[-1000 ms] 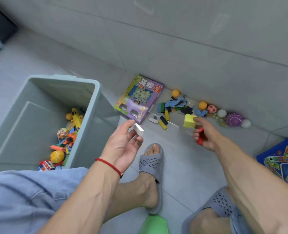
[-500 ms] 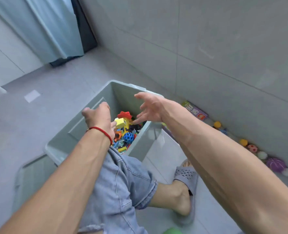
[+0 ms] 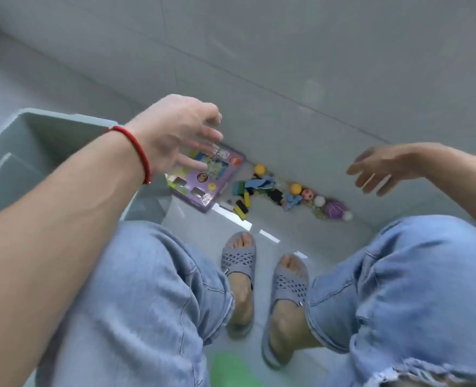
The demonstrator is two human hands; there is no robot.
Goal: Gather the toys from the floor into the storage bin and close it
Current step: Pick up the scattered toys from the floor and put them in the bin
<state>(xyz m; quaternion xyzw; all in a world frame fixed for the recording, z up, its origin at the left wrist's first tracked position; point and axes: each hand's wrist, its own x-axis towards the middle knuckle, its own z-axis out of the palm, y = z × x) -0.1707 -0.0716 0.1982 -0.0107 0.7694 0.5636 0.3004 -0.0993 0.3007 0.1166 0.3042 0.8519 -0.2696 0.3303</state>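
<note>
The grey storage bin (image 3: 21, 135) stands open at the left; its contents are hidden by my left arm. My left hand (image 3: 178, 135), with a red cord at the wrist, hovers empty with spread fingers above the purple toy box (image 3: 203, 182) on the floor. My right hand (image 3: 384, 169) hangs empty with loose fingers at the right, above the floor. A row of toys lies along the wall: coloured blocks (image 3: 255, 191), an orange ball (image 3: 296, 188), a small spotted red ball (image 3: 308, 194), a white ball (image 3: 319, 201) and a purple ball (image 3: 334, 209).
My knees in light jeans and my feet in grey slippers (image 3: 238, 258) fill the lower half of the view. A green object (image 3: 228, 370) lies on the floor below my feet. The tiled wall (image 3: 287, 51) runs right behind the toys.
Both hands dropped their blocks into the bin and have come back out empty. The view swung from the bin to the toys by the wall.
</note>
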